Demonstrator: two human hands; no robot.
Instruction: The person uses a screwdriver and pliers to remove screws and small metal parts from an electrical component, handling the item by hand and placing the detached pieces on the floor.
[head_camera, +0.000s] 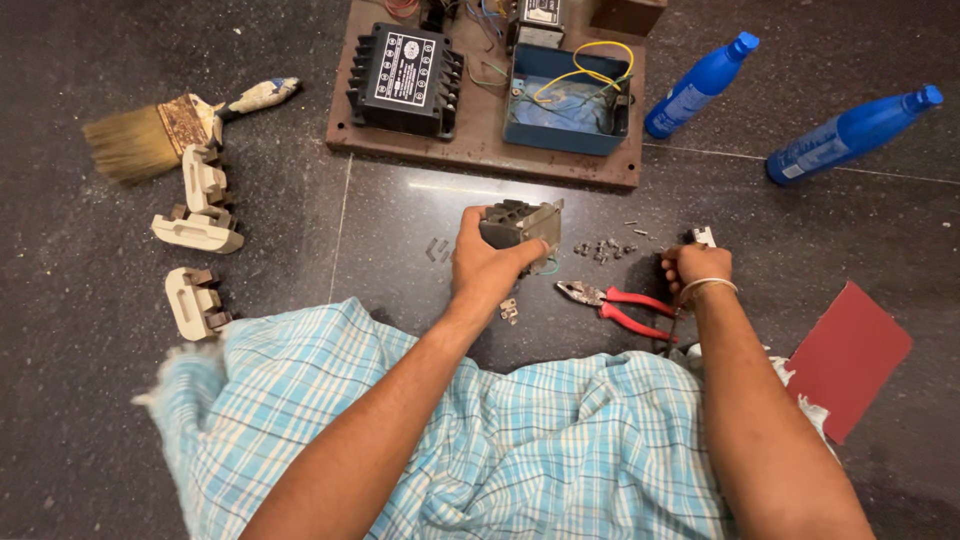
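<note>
- Two hands at work on the dark stone floor, and the wooden board at the top of the view serves as your landmark throughout.
- On the board: a black ribbed contactor at its left, an open blue metal box with a yellow wire loop at its right.
- Right of the board, two blue plastic bottles lie on their sides. They could roll if knocked.
- Left of the board, a paint brush, with three cream fuse carriers below it.
- Well below the board's right corner, a red sheet lies flat.
- Just below the board's front edge, your left hand is wrapped firmly round a grey switch block, lifted off the floor and tilted.
- Below the board, right of the block, red-handled pliers lie untouched.
- Your right hand is closed on a small pale part; I cannot tell what else it holds.
- Loose screws are scattered between your hands, and a small metal clip lies by your left wrist.
- Risk, as a judgement: tilting the block further could shed loose fittings, and a sweep of your forearm or the checked cloth could scatter the screws on this dark floor, where they would be hard to find.
</note>
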